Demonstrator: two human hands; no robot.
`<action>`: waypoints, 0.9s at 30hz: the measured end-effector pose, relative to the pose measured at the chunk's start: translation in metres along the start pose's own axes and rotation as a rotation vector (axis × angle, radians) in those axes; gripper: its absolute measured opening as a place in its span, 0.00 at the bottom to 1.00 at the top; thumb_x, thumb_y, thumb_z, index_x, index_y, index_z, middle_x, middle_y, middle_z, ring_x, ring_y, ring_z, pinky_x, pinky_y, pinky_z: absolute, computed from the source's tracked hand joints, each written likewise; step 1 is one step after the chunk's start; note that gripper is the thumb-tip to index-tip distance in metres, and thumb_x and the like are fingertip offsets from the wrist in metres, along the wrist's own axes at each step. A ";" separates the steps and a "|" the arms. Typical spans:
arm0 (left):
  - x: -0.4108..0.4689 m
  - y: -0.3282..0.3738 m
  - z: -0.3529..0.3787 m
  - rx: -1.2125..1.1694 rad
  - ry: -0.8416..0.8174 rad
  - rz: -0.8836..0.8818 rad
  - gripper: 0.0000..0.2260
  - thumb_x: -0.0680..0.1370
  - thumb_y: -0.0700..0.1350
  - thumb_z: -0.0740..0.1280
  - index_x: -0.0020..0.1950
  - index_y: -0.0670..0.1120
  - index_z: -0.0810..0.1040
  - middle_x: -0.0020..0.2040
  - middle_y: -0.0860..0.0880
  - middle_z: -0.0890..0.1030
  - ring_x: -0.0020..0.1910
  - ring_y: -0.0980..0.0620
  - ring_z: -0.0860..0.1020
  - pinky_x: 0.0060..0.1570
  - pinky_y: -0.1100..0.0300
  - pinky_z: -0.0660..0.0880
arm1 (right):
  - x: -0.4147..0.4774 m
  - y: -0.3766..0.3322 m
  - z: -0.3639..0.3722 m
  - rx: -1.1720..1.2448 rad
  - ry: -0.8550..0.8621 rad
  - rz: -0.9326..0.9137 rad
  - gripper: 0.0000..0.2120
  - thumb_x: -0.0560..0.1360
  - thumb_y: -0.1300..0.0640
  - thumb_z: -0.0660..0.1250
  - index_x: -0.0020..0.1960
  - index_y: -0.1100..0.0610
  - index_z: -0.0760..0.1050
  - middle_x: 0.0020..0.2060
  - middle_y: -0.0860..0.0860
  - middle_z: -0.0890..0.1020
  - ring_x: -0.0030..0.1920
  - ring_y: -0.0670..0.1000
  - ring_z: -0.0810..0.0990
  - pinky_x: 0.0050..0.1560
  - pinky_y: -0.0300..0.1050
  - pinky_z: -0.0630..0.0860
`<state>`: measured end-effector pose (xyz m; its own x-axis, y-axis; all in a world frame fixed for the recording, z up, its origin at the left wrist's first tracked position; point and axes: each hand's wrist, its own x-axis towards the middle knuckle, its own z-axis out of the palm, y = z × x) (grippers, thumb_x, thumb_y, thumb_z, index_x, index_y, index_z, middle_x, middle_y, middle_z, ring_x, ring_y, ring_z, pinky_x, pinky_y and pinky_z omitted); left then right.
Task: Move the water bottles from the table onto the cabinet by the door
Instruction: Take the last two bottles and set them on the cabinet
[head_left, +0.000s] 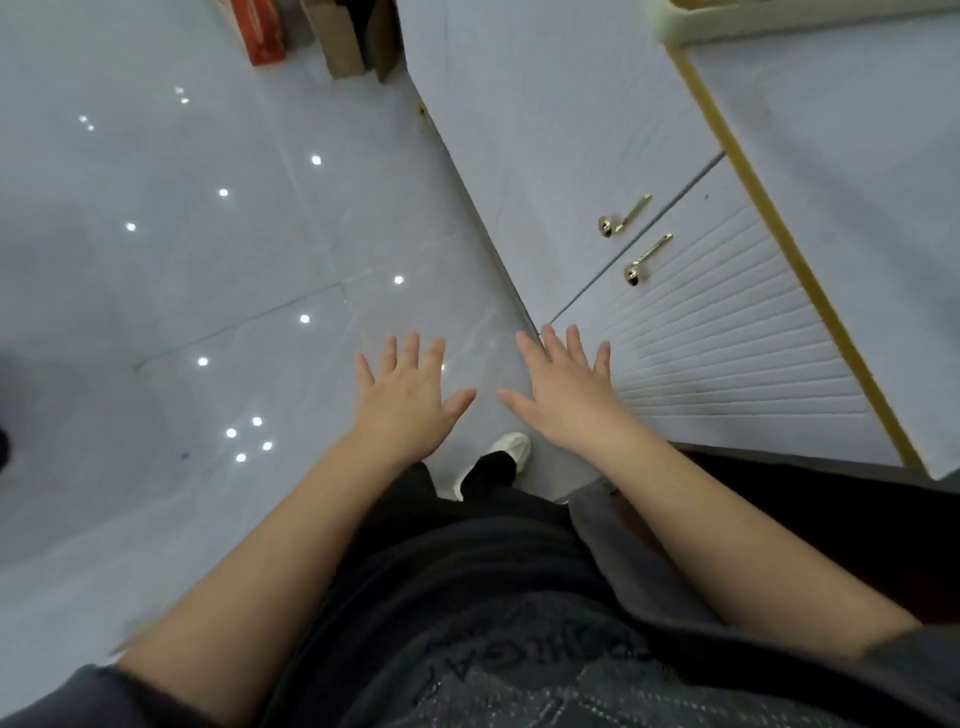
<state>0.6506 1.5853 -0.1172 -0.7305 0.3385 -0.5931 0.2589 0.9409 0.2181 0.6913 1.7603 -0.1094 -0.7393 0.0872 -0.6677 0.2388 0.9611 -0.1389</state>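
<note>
Water bottles are nowhere in this view, so you cannot tell which way they lie from your fingers or how their long axes run; neither the table nor any bottle shows.

Nearest to you, both forearms reach forward over your dark clothing. Your left hand is spread flat, palm down, fingers splayed and holding nothing. Your right hand is the same: wide open, empty, thumb pointing toward the left one, the two hands just beside each other.

Below them is a white shoe on the glossy tiled floor. The right hand hangs over the lower edge of a white cabinet with ribbed doors and two gold handles; its top, edged in gold trim, runs along the right side. The right hand is the nearer one to that cabinet.

Farthest off, a red box and brown cardboard sit on the floor by the cabinet's far corner.

My judgement: with both hands empty, you likely need to turn toward the table.
</note>
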 end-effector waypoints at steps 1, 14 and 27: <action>-0.001 -0.010 0.000 -0.012 -0.014 -0.008 0.33 0.80 0.63 0.52 0.80 0.49 0.48 0.80 0.44 0.48 0.79 0.42 0.44 0.74 0.39 0.42 | 0.005 -0.012 0.000 -0.012 -0.012 -0.012 0.36 0.81 0.38 0.53 0.80 0.52 0.43 0.80 0.56 0.44 0.79 0.61 0.39 0.74 0.67 0.38; -0.039 -0.206 -0.019 -0.222 0.015 -0.265 0.31 0.81 0.63 0.52 0.80 0.50 0.49 0.80 0.45 0.49 0.79 0.44 0.45 0.74 0.39 0.42 | 0.058 -0.222 -0.008 -0.201 -0.082 -0.252 0.35 0.81 0.38 0.54 0.80 0.50 0.44 0.80 0.56 0.46 0.79 0.60 0.39 0.75 0.68 0.39; -0.086 -0.319 -0.012 -0.530 0.117 -0.611 0.30 0.81 0.62 0.52 0.78 0.49 0.53 0.78 0.47 0.57 0.78 0.44 0.50 0.73 0.37 0.46 | 0.093 -0.383 -0.002 -0.513 -0.165 -0.567 0.34 0.80 0.37 0.54 0.80 0.48 0.46 0.80 0.54 0.47 0.79 0.59 0.41 0.75 0.67 0.41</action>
<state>0.6239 1.2559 -0.1266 -0.7150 -0.2636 -0.6476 -0.5182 0.8216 0.2377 0.5303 1.4005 -0.1170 -0.5485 -0.4546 -0.7018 -0.4982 0.8517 -0.1623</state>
